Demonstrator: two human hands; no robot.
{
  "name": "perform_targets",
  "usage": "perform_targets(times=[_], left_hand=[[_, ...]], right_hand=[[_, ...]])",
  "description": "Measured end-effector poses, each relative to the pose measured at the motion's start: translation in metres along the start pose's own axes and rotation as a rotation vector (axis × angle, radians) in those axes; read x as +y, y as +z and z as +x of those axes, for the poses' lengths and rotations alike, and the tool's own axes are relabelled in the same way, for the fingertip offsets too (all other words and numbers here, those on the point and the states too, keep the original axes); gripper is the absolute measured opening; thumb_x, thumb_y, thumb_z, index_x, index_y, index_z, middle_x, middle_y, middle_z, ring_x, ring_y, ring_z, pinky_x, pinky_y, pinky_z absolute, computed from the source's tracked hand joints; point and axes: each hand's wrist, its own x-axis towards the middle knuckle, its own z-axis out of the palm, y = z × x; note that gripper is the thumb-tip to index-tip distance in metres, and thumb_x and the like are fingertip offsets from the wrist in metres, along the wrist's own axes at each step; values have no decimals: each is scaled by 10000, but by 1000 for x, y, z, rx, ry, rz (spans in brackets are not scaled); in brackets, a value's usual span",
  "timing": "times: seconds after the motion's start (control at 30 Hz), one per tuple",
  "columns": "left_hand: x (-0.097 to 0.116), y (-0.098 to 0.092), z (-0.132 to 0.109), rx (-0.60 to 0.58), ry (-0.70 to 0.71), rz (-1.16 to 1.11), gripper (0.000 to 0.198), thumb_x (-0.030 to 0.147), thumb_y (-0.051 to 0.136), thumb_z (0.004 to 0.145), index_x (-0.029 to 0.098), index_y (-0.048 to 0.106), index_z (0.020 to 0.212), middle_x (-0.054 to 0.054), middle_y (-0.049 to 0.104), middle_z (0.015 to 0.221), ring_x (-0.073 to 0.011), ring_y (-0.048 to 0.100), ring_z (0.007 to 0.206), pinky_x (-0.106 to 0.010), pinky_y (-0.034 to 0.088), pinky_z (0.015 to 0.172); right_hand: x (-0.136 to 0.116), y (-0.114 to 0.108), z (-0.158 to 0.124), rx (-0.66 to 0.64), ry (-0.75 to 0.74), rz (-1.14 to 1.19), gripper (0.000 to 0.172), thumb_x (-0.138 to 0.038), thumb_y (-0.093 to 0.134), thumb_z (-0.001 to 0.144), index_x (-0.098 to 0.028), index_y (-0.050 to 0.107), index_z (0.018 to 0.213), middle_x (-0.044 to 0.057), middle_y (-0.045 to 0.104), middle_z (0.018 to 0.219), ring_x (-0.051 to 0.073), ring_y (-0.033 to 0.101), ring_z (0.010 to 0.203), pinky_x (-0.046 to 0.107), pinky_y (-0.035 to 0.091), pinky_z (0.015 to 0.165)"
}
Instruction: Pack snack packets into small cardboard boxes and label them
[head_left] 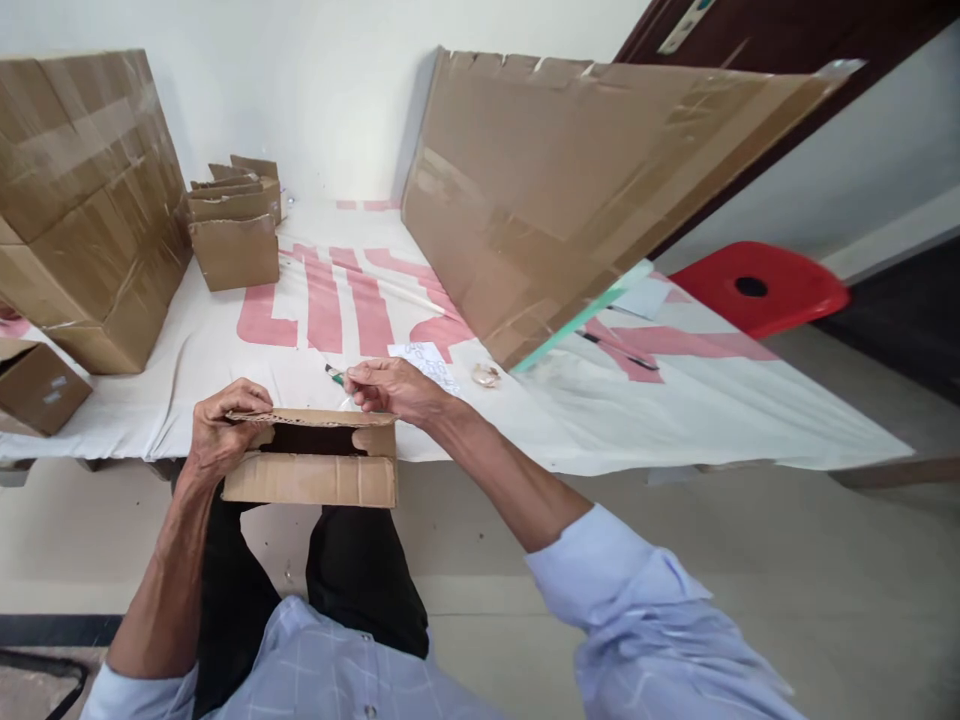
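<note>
A small open cardboard box point(315, 478) rests at the near edge of the table, over my lap. My left hand point(221, 430) grips its left top flap with curled fingers. My right hand point(390, 388) hovers just beyond the box's right corner, pinching a thin pen-like tool point(334, 374) with a dark, greenish tip that points left. A small white printed slip point(429, 360) lies on the cloth just past my right hand.
A white cloth with red lettering point(337, 310) covers the table. Large taped boxes point(82, 200) stand at left, folded small boxes point(236, 225) at the back. A big flat cardboard sheet point(570, 190) leans at right. A red stool point(757, 285) is beyond it.
</note>
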Motion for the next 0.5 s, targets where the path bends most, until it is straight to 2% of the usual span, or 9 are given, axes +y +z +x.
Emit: perform_targets(times=[0.13,0.33,0.5], left_hand=[[2,-5,4,7,-2,104,155,305,917,777,206,806,731,-65,758,825,-179,694,728,-293,525,640],[1,-5,12,7,31,191,86,255,874,789,227,801,753,-43,757,817,-187,699,728,-296,549,650],[5,8,13,-20,27,203,60,240,849,804,234,805,763,-39,758,813,-187,706,716,-292,550,627]], right_hand=[[12,2,0,124,-107,112,413,-484,986,663,-153,746,725,23,741,758,73,621,604,196,522,548],[21,-4,3,229,-266,292,545,-591,1020,512,-161,749,709,7,742,746,101,666,633,246,584,622],[28,-18,-3,335,-319,279,500,-585,994,592,-170,748,726,20,745,743,126,703,654,243,582,604]])
